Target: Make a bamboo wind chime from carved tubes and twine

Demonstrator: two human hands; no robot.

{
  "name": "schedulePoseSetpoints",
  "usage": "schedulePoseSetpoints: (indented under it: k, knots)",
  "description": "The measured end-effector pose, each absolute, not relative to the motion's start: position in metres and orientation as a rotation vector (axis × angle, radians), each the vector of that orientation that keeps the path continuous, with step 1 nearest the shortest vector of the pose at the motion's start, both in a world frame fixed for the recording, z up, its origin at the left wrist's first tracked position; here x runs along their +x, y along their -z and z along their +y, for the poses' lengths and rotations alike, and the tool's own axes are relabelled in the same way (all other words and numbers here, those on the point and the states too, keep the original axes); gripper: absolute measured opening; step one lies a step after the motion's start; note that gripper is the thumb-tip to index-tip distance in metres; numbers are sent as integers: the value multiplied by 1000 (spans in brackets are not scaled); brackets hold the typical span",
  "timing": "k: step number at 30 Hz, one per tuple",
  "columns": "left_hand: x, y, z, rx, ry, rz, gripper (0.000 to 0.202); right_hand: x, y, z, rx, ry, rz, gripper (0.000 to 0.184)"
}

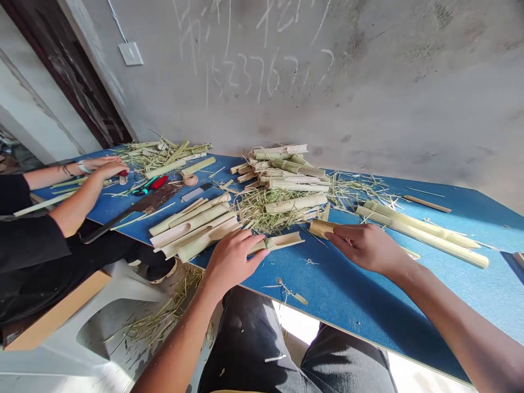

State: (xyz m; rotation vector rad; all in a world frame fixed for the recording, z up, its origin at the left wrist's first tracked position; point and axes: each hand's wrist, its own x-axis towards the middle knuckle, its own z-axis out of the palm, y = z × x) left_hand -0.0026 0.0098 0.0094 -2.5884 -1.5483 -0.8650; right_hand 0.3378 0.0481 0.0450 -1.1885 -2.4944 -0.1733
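Note:
My left hand has its fingers and thumb on a split bamboo piece, a hollow half tube lying on the blue table. The piece points right, and part of it is hidden under the hand. To the right, my right hand is closed round a short tan piece of bamboo or wood; its right part is covered by the fingers. Beside my left hand several split bamboo tubes lie side by side. Green shavings are heaped beyond both hands.
A pile of bamboo pieces stands by the wall. Long bamboo lengths and a thin stick lie right. A big blade, a knife and twine lie left. Another person's hands work there.

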Motion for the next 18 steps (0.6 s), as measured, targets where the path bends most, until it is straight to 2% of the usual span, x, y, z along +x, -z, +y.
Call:
schedulePoseSetpoints:
  k: [8,18]
  knots:
    - [-3,-10,10,-2586,889,-1527,31,336,-45,49,-1278,35,-2463,45]
    - [-4,-9,11,-2578,885,-1516,31,341,-50,50,-1357,238,-2476,59]
